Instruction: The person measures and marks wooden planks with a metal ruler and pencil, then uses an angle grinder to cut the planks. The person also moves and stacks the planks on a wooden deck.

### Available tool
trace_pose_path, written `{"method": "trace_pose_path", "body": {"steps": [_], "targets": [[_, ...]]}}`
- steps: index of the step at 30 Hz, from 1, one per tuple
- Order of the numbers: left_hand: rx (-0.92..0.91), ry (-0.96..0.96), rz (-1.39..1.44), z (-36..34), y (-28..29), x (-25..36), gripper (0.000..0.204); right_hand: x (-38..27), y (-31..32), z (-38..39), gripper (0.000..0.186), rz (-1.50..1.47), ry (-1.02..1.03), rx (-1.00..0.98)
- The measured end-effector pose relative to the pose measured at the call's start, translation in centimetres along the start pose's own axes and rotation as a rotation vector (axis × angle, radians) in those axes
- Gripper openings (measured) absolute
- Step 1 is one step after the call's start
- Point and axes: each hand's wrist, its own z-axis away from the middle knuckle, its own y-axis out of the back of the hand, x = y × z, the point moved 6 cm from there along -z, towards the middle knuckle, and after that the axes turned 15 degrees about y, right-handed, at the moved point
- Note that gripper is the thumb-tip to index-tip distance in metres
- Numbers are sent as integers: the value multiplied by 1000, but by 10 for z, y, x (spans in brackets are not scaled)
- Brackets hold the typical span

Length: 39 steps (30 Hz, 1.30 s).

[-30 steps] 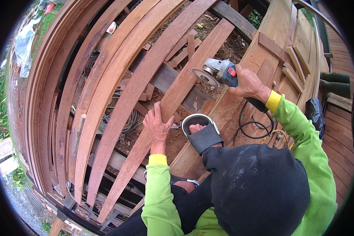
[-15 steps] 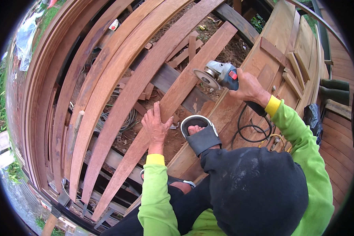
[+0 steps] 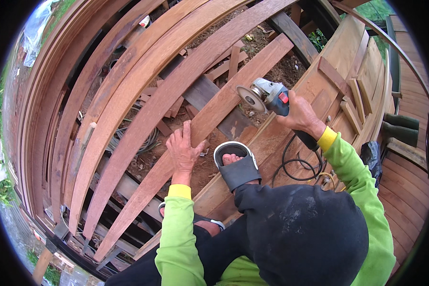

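My right hand [image 3: 301,114] is closed round the body of a grey and blue angle grinder [image 3: 275,97] with a red switch. Its round disc [image 3: 250,98] is at the left end, above or beside the right edge of a reddish-brown wooden plank [image 3: 224,106]; whether they touch I cannot tell. My left hand [image 3: 181,151] lies on the same plank, lower down. The fingers are stretched out along the wood and the thumb spreads toward its right edge. Beside this hand, my sandalled foot [image 3: 234,159] stands on the boards.
Several long planks [image 3: 124,93] run side by side at the left over dark cross beams [image 3: 200,95]. Below lie wood offcuts, soil and a coiled cable [image 3: 145,142]. Stacked boards [image 3: 341,59], a black cord [image 3: 295,164] and a black plastic bag [image 3: 371,156] are at the right.
The view has shifted slightly, so most of the scene sits a little further left. Both hands keep their hold and place, and the grinder stays beside the plank.
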Motion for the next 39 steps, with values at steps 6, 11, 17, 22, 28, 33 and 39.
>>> {"method": "trace_pose_path", "body": {"steps": [6,11,17,22,28,33,39], "targets": [[9,-7,4,0,-1,-1,91,-2,1,0,56,3,-10,-15],[16,-10,-2,0,-1,-1,92,-2,1,0,56,9,-22,-29],[6,-4,5,0,-2,-2,92,-4,2,0,56,14,-10,-20],[1,-11,4,-1,-1,-1,91,-4,2,0,56,6,-20,-26],[-3,1,6,0,-1,-1,90,-2,1,-2,56,5,-13,-25],[1,-3,3,-1,-2,-1,90,-2,1,-2,57,-7,-7,-14],[-4,-4,-1,-1,-2,-2,90,-2,1,-2,57,-2,-7,-22]]}}
